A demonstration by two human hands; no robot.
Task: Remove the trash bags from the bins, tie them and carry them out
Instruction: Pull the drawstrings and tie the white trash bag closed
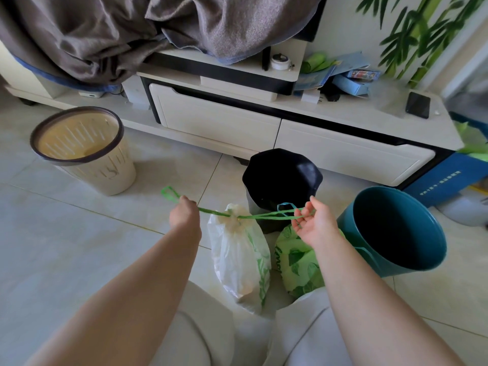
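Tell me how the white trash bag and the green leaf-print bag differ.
The white trash bag is translucent with green print down one side; the green leaf-print bag is patterned all over. The white trash bag's neck is cinched by the green drawstring, pulled by the left hand and right hand; no hand holds the green leaf-print bag. Both are filled plastic bags.
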